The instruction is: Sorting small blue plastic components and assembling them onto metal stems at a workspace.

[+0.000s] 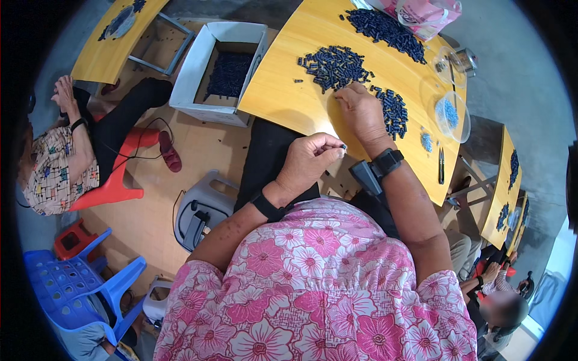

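Observation:
My left hand is just off the table's near edge, its thumb and forefinger closed on a small dark piece that shows a bluish tip. Over the yellow table, my right hand has its fingertips pressed together at the lower edge of a pile of small dark blue cylindrical pieces. What those fingertips hold, if anything, is hidden. Beside the right hand lies a second heap of dark pieces. Further right is a little heap of light blue bits.
A larger dark pile and a pink bag occupy the table's far end. At the right edge are a clear bowl of light blue bits, a tin and a black pen-like tool. A white box stands left; people sit nearby.

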Motion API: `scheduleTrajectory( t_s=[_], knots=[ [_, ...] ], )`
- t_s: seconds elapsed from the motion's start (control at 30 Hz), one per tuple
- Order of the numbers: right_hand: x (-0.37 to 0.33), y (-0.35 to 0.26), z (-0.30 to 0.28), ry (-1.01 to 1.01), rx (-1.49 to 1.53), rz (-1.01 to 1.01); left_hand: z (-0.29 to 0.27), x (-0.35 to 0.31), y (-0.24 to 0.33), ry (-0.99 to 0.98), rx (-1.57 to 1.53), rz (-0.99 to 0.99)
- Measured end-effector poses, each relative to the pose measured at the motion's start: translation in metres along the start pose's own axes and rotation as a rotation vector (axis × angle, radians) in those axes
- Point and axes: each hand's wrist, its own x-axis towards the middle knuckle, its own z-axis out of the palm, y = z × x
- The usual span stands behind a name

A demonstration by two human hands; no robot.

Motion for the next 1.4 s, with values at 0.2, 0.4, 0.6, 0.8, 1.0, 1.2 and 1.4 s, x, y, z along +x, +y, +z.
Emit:
scheduleTrajectory(
  t_s=[0.2,0.4,0.6,0.8,1.0,1.2,1.4],
  knots=[
    [-0.007,0.004,0.001,-0.077,-0.104,-0.127,0.001,-0.002,0.001,-0.054,-0.003,-0.073],
    [-0.018,0.006,0.006,-0.096,-0.098,-0.199,0.004,-0.005,0.003,-0.045,-0.001,-0.082],
    [-0.029,0.010,0.006,-0.062,-0.093,-0.218,0.003,-0.005,0.002,-0.024,-0.053,-0.065],
    [-0.036,0.016,0.011,-0.013,-0.040,-0.094,0.006,-0.007,0.000,-0.043,-0.102,-0.065],
    [-0.043,0.020,0.007,0.019,-0.022,-0.053,0.007,-0.007,-0.002,-0.049,-0.107,-0.032],
    [-0.051,0.021,-0.003,-0.045,0.231,0.171,0.005,-0.005,-0.005,-0.010,-0.056,0.011],
    [-0.073,0.017,-0.025,-0.097,1.179,0.448,0.007,-0.001,-0.005,0.086,-0.056,0.000]
  ],
)
